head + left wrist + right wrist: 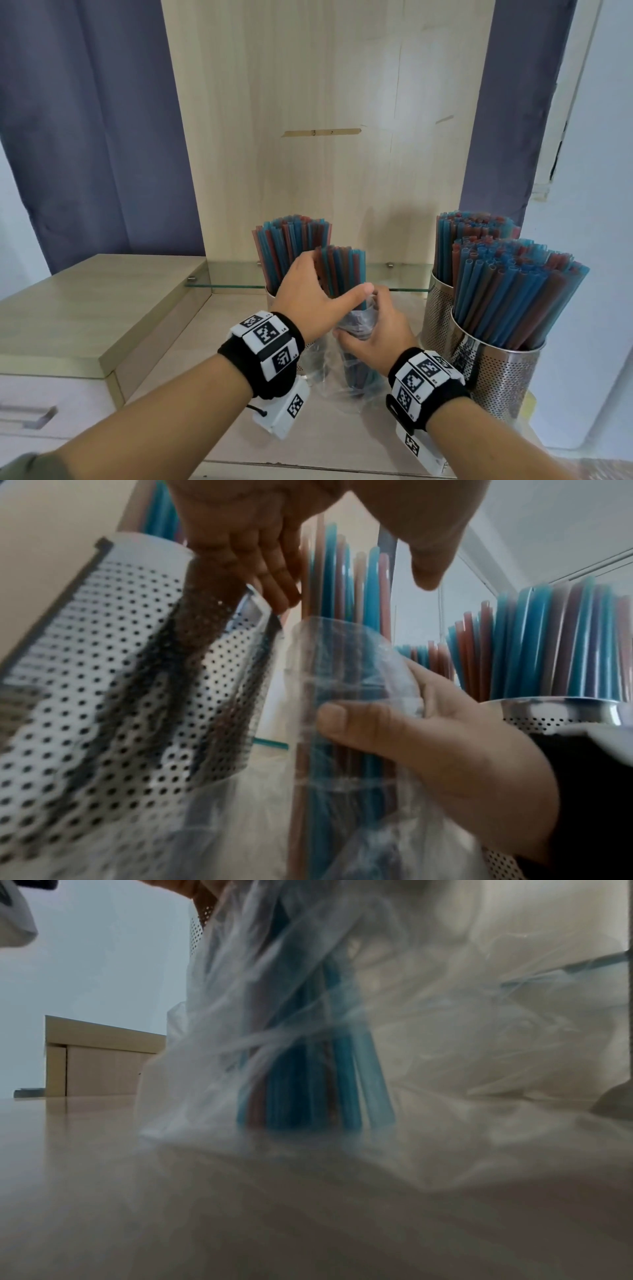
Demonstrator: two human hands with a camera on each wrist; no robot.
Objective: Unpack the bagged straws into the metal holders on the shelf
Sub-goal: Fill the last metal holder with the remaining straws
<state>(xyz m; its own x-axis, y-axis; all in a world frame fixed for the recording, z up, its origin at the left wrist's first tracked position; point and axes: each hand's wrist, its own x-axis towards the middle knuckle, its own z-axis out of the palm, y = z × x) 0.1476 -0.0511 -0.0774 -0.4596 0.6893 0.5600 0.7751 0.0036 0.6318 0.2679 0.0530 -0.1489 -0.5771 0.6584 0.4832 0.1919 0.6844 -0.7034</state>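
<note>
left grip point(308, 294): released, straight fingers against straws point(342, 270) above the bag, thumb apart
right grip point(376, 330): grasping bag point(327, 378) round the bundle (thumb in front)
straws: blue and red, upright, lower part in bag, standing on shelf point(178, 373), just beside left holder point(120, 683)
right holders point(503, 377): two, perforated metal, packed with straws

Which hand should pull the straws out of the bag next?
Left. The left hand spans the exposed straws above the bag; the right hand grips the bag lower down, so it probably serves better as anchor.
</note>
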